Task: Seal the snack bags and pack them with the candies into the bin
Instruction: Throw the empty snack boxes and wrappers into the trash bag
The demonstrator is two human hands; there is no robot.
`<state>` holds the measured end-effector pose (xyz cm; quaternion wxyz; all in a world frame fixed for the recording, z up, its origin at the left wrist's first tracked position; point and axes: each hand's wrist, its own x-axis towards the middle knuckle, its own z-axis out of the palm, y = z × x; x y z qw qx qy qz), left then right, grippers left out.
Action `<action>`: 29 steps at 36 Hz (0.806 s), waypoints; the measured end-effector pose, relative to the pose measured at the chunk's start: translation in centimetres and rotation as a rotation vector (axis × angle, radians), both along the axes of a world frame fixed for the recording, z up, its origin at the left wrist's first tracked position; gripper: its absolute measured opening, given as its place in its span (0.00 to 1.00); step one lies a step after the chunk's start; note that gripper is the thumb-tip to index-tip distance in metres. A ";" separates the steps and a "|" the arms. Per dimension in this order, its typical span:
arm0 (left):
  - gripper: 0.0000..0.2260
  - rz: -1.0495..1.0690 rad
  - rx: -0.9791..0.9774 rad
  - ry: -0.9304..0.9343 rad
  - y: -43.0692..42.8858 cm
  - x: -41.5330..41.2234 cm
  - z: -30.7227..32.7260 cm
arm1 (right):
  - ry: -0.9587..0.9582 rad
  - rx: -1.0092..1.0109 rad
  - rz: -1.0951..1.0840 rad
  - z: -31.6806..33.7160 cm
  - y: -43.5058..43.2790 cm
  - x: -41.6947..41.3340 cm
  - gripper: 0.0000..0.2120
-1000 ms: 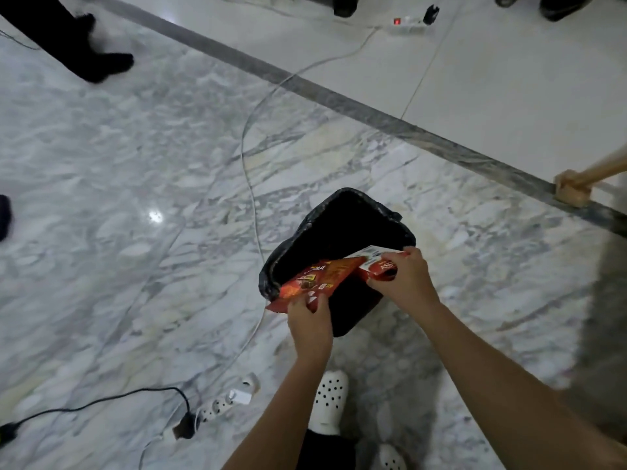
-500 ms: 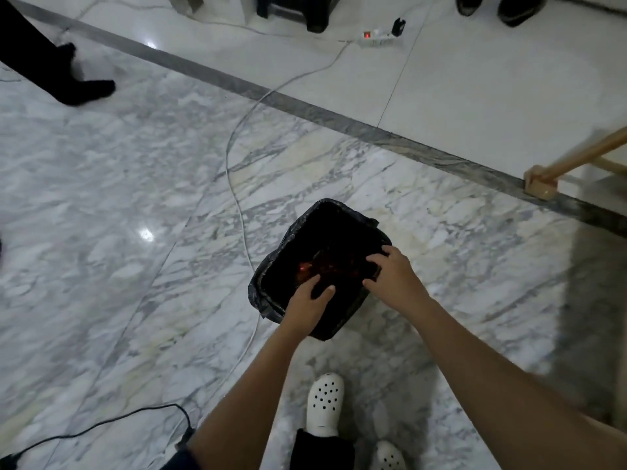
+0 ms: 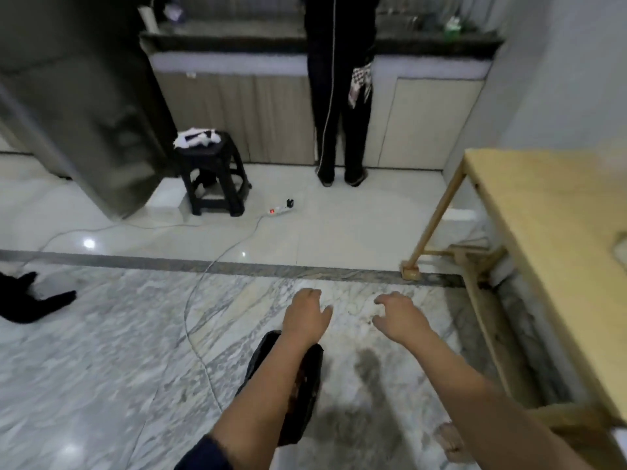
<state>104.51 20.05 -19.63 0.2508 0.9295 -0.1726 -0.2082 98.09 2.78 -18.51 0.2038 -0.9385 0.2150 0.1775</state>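
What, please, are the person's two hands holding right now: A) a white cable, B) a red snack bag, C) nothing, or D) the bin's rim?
C: the left hand and the right hand both hang empty, fingers loosely curled, above the marble floor.

Light is dim and flat, seemingly from overhead: small white glints sit on the glossy floor (image 3: 101, 334), brightest at far left on the pale tiles, and a soft grey shadow pools on the marble under the right forearm. Motion blur smears the whole frame, so the fridge (image 3: 84, 113) is streaked, the left hand (image 3: 305, 315) and right hand (image 3: 400, 317) have soft edges, and the bin (image 3: 307, 385) is a dark smudge. Wide-angle distortion splays the wooden bench (image 3: 543, 232) at the right edge, and fine detail looks grainy
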 end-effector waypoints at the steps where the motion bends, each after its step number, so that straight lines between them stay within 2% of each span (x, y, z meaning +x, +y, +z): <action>1: 0.23 -0.044 0.000 -0.036 -1.2 -0.3 1.5 | -0.021 -0.014 -0.024 1.5 -0.9 -1.0 0.22; 6: 0.23 -0.251 -0.017 -0.161 -7.5 -3.9 8.3 | -0.139 -0.068 -0.191 7.9 -5.9 -7.6 0.21; 10: 0.23 -0.392 -0.048 -0.232 -11.9 -9.0 12.4 | -0.194 -0.103 -0.341 11.8 -9.7 -15.3 0.16; 17: 0.22 -0.620 -0.184 -0.230 -19.0 -21.2 16.2 | -0.264 -0.185 -0.619 15.2 -13.1 -32.6 0.20; 19: 0.23 -0.751 -0.186 -0.235 -20.9 -27.3 16.7 | -0.266 -0.193 -0.728 15.6 -12.5 -40.0 0.20; 22: 0.24 -0.812 -0.180 -0.255 -22.0 -31.7 16.6 | -0.296 -0.146 -0.810 16.0 -11.6 -44.7 0.21; 29: 0.22 -1.156 -0.256 -0.185 -24.1 -52.7 16.4 | -0.328 -0.195 -1.191 16.6 -7.2 -67.0 0.19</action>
